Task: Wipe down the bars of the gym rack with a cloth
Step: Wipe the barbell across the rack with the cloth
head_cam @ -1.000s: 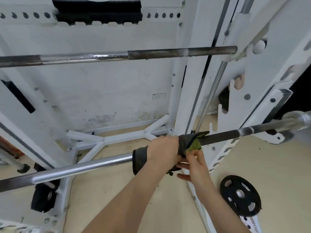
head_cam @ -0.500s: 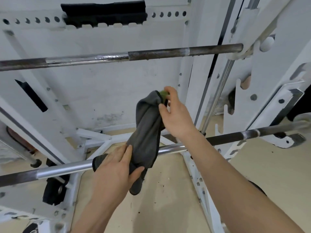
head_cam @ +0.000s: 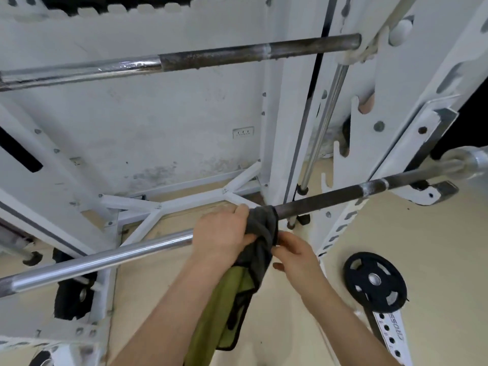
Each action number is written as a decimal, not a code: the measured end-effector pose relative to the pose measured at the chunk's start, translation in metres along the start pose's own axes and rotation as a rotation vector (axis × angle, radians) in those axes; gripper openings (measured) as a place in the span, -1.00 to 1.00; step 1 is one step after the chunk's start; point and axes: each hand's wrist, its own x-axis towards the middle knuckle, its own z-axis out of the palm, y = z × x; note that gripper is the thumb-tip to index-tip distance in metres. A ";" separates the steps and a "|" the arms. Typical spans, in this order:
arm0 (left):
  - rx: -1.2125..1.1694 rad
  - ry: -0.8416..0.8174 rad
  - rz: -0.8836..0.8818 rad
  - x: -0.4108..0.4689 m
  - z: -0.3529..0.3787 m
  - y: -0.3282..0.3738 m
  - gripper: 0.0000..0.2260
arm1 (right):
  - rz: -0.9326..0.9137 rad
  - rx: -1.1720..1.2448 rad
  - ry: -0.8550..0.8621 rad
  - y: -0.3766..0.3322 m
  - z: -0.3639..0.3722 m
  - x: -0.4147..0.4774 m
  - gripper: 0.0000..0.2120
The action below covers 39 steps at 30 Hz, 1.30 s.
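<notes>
Pale stained wall behind, beige floor below, white-painted rack frame across most of the view. Landmark: lower bar, which slants across the frame. It is chrome on the stretch left of the hands, dark and rough-looking on the stretch right of them. Cloth, grey with a green face, is wound round the lower bar about where chrome meets dark. Its tail hangs straight down beneath the bar. Left hand sits on top of the lower bar, fingers curled over the wrapped cloth and clamping it to the metal. Right hand is just under the lower bar, thumb and fingertips apparently pinching the twisted part of the cloth where it leaves the bar. Upper bar runs well above the lower bar, with neither hand on it. Weight plate lies on the floor below the lower bar's dark stretch, well apart from it. Step in hand, as I read it: snugging the wrap round the lower bar ahead of a wiping stroke. The next move likely calls for a firm left-hand grip sliding rightward along the dark stretch, perhaps twisting as it goes. The right hand would hold the tail taut or let it go, so the loose end does not bunch. The dark stretch looks gritty, so expect drag.
</notes>
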 end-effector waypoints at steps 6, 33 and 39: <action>0.024 0.079 0.056 0.027 0.009 0.044 -0.69 | -0.018 -0.124 0.035 -0.002 -0.016 0.013 -0.83; 0.185 0.310 -0.215 -0.068 0.025 -0.096 -0.68 | -0.803 -1.347 -0.219 -0.061 0.083 0.041 -0.52; 0.249 0.056 -0.342 -0.062 0.008 -0.106 -0.82 | -0.978 -1.296 -0.231 -0.060 0.115 0.042 -0.72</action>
